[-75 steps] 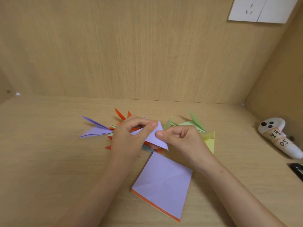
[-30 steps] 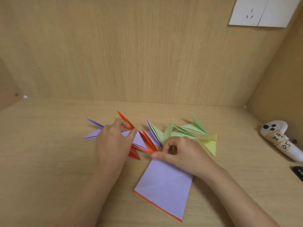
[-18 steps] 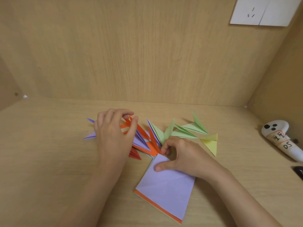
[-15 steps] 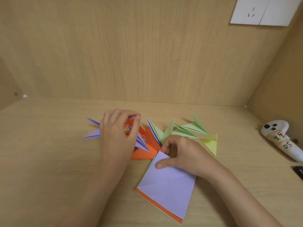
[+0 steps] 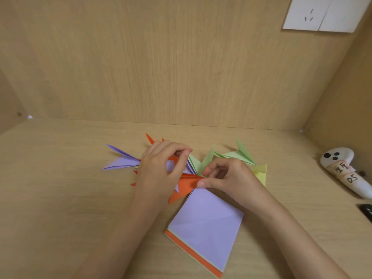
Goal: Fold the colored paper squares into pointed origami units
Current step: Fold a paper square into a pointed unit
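A stack of paper squares, purple on top with an orange edge below, lies on the wooden desk in front of me. Beyond it sits a cluster of pointed folded units: purple at left, orange behind my left hand, green and yellow at right. My right hand pinches the corner of a folded orange unit between thumb and forefinger. My left hand has its fingers curled over the purple and orange units, its thumb against them.
Wooden walls enclose the desk at the back and right. A white ghost-shaped object with a handwritten label lies at the right edge, with a dark object just below it. A white wall socket is at the upper right.
The purple unit held earlier by both hands now lies in the cluster. My right hand moved from the stack's top corner to pinch the orange unit, pulled out toward the stack.
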